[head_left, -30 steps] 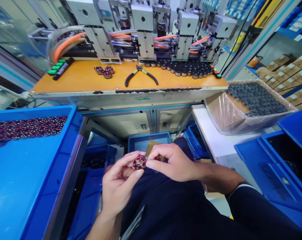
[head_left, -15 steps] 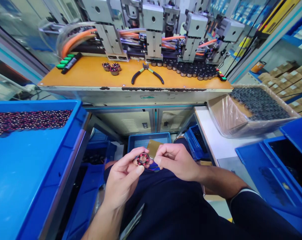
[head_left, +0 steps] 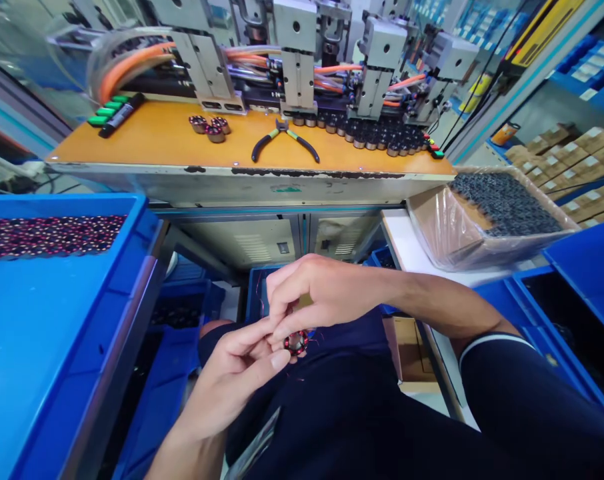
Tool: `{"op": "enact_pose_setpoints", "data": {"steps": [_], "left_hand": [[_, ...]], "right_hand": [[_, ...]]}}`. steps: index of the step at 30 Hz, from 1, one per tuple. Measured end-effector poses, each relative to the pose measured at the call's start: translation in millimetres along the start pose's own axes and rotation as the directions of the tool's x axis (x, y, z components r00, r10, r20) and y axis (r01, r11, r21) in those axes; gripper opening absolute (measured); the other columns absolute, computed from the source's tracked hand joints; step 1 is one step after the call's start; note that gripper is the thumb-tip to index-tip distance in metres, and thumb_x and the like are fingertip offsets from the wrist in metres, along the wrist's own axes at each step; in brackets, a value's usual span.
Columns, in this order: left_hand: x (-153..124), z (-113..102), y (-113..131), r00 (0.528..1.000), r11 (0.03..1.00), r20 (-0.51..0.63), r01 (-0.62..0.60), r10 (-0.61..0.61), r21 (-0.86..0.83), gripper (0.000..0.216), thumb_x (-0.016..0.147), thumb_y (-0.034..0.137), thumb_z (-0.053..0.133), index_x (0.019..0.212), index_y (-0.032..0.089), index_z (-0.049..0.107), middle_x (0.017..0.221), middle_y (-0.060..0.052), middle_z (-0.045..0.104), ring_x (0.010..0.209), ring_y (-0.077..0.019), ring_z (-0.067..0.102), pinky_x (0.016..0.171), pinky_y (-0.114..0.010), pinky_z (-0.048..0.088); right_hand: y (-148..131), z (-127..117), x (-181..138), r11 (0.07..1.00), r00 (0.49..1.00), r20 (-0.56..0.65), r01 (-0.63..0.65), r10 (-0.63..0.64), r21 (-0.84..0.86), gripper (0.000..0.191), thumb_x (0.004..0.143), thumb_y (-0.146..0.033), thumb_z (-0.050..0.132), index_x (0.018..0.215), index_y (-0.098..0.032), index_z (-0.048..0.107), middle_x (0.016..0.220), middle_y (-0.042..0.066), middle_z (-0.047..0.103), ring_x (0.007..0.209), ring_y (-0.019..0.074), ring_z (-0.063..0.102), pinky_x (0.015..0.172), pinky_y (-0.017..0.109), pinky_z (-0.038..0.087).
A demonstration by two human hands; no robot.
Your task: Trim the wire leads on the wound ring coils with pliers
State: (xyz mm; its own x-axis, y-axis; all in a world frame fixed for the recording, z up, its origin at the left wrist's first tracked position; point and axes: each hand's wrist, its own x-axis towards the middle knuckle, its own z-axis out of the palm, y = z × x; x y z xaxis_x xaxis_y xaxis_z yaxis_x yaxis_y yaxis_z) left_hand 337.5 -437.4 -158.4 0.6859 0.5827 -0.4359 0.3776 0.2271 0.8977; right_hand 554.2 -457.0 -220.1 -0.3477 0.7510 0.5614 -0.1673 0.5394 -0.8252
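My left hand (head_left: 247,367) pinches a small ring-shaped motor stator (head_left: 287,345) with red windings between thumb and fingers, its open centre facing up. Thin wire ends stick out beside the ring. Over its far side reaches my right hand (head_left: 307,293), fingers pinched together close to the left fingertips. What the right fingertips grip is hidden; a fine reddish wire (head_left: 260,290) shows just left of them. Both hands are above my lap.
Pliers (head_left: 285,141) lie on the orange bench (head_left: 157,143) under the machine, between three stators (head_left: 215,131) and rows of dark-topped parts (head_left: 377,137). A blue bin (head_left: 42,320) of stators stands left; a plastic-lined carton (head_left: 442,233) of dark parts stands right.
My right hand has moved left and over the stator, from beside it. The stator has shifted slightly down and right in view and turned a little. The view has shifted slightly.
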Motion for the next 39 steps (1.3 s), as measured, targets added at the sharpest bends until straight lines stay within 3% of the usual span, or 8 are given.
{"op": "enact_pose_setpoints", "data": {"steps": [4, 7, 10, 14, 20, 27, 31, 39], "left_hand": [[-3.6, -0.9, 3.6, 1.0, 1.0, 0.028, 0.006, -0.005, -0.016, 0.034, 0.088, 0.018, 0.068, 0.118, 0.033, 0.074, 0.099, -0.007, 0.074, 0.086, -0.0162, 0.072, 0.081, -0.022, 0.057], [-3.8, -1.5, 4.8, 0.999, 1.0, 0.042, 0.008, -0.007, -0.026, 0.033, 0.092, 0.018, 0.064, 0.12, 0.032, 0.073, 0.101, -0.007, 0.073, 0.089, -0.0155, 0.072, 0.085, -0.022, 0.056], [-1.9, -0.9, 3.7, 0.998, 0.999, 0.055, -0.035, 0.035, 0.0, 0.032, 0.092, 0.02, 0.065, 0.121, 0.031, 0.071, 0.1, -0.006, 0.073, 0.089, -0.0158, 0.072, 0.085, -0.022, 0.056], [-2.4, -2.5, 0.1, 0.996, 0.994, 0.032, -0.087, 0.085, 0.071, 0.034, 0.09, 0.019, 0.066, 0.121, 0.032, 0.071, 0.099, -0.003, 0.073, 0.086, -0.0139, 0.071, 0.081, -0.019, 0.056], [-7.3, -5.8, -4.2, 0.981, 0.979, -0.035, -0.187, 0.191, 0.081, 0.037, 0.087, 0.019, 0.07, 0.12, 0.034, 0.07, 0.121, -0.002, 0.067, 0.093, -0.0154, 0.071, 0.084, -0.022, 0.058], [-7.1, -2.8, -3.5, 0.976, 0.971, -0.02, -0.213, 0.216, 0.11, 0.033, 0.087, 0.016, 0.068, 0.115, 0.034, 0.071, 0.119, -0.003, 0.065, 0.091, -0.0169, 0.071, 0.081, -0.027, 0.06], [-10.4, -4.7, -3.5, 0.981, 0.975, -0.029, -0.188, 0.193, 0.12, 0.035, 0.086, 0.013, 0.068, 0.114, 0.034, 0.072, 0.121, -0.003, 0.065, 0.092, -0.0183, 0.071, 0.081, -0.029, 0.061], [-5.1, -0.3, -2.7, 0.982, 0.981, 0.109, -0.142, 0.157, -0.134, 0.026, 0.09, 0.02, 0.067, 0.115, 0.029, 0.07, 0.111, -0.001, 0.065, 0.083, -0.0108, 0.07, 0.078, -0.019, 0.059]], "right_hand": [[1.9, 9.5, -0.4, 1.0, 0.995, -0.101, -0.004, 0.004, -0.004, 0.015, 0.091, -0.02, 0.063, 0.08, -0.01, 0.068, 0.08, 0.002, 0.062, 0.076, 0.0076, 0.057, 0.072, 0.021, 0.046], [-3.4, 16.2, -4.3, 0.994, 0.977, -0.183, -0.111, 0.113, 0.017, 0.017, 0.091, -0.02, 0.062, 0.078, -0.009, 0.066, 0.08, 0.002, 0.062, 0.073, 0.0076, 0.057, 0.07, 0.022, 0.046], [-10.7, 20.9, -7.9, 0.967, 0.944, -0.225, -0.213, 0.24, 0.141, 0.017, 0.09, -0.021, 0.063, 0.079, -0.008, 0.066, 0.082, 0.002, 0.06, 0.069, 0.0068, 0.06, 0.067, 0.021, 0.05], [-20.0, 21.2, -13.4, 0.935, 0.906, -0.261, -0.28, 0.333, 0.22, 0.012, 0.087, -0.017, 0.065, 0.081, -0.006, 0.067, 0.082, 0.003, 0.06, 0.069, 0.0067, 0.058, 0.066, 0.021, 0.049], [-25.6, 18.6, -23.6, 0.863, 0.854, -0.226, -0.386, 0.468, 0.325, 0.017, 0.084, -0.022, 0.067, 0.084, -0.005, 0.069, 0.08, 0.004, 0.063, 0.07, 0.0098, 0.054, 0.066, 0.024, 0.044], [-28.6, 20.5, -23.4, 0.805, 0.848, -0.156, -0.401, 0.507, 0.438, 0.022, 0.085, -0.025, 0.066, 0.087, -0.004, 0.068, 0.076, 0.003, 0.068, 0.067, 0.0072, 0.059, 0.062, 0.018, 0.046], [-31.5, 18.7, -20.5, 0.842, 0.865, -0.116, -0.431, 0.488, 0.323, 0.014, 0.086, -0.017, 0.062, 0.085, -0.005, 0.07, 0.074, 0.002, 0.069, 0.067, 0.0063, 0.061, 0.063, 0.017, 0.045], [-33.3, 19.9, -23.9, 0.904, 0.905, -0.115, -0.385, 0.409, 0.186, 0.013, 0.089, -0.013, 0.059, 0.088, -0.006, 0.069, 0.08, 0.001, 0.068, 0.069, 0.0057, 0.057, 0.065, 0.019, 0.041]]}}
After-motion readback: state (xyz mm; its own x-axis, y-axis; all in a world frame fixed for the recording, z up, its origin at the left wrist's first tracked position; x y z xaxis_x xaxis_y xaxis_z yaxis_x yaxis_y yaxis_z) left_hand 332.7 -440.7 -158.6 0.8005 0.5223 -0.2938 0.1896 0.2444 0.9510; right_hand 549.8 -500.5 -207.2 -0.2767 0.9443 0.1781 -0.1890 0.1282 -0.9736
